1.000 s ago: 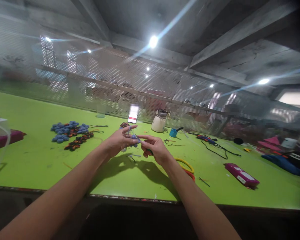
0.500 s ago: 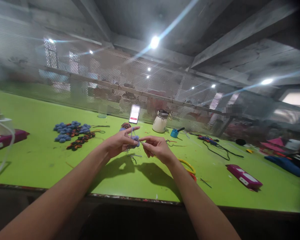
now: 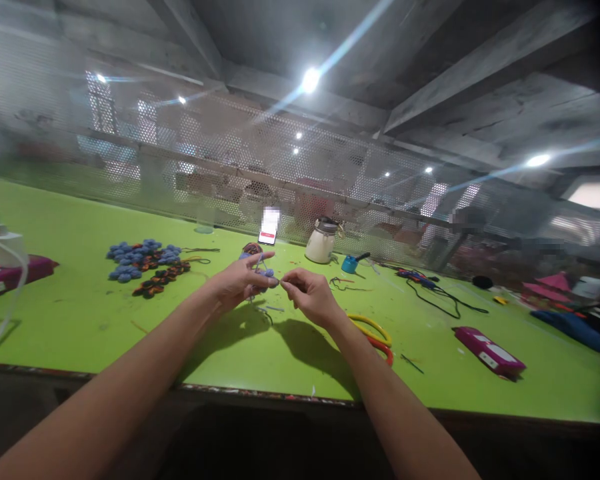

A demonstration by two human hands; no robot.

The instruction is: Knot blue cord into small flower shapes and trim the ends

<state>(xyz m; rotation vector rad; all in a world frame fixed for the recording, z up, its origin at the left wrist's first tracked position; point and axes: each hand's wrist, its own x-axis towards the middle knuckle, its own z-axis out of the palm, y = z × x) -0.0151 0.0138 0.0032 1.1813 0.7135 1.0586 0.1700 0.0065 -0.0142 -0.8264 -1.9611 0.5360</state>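
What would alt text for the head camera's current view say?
A person's left hand holds blue yarn work above a green table, the right hand pinched close beside it. Blue and dark yarn flowers lie to the left, a phone and pale jug beyond.

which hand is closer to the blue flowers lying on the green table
Left. The left hand, holding blue yarn work, is to the right of the blue flowers and apart from them; the right hand is farther right, beyond the left.
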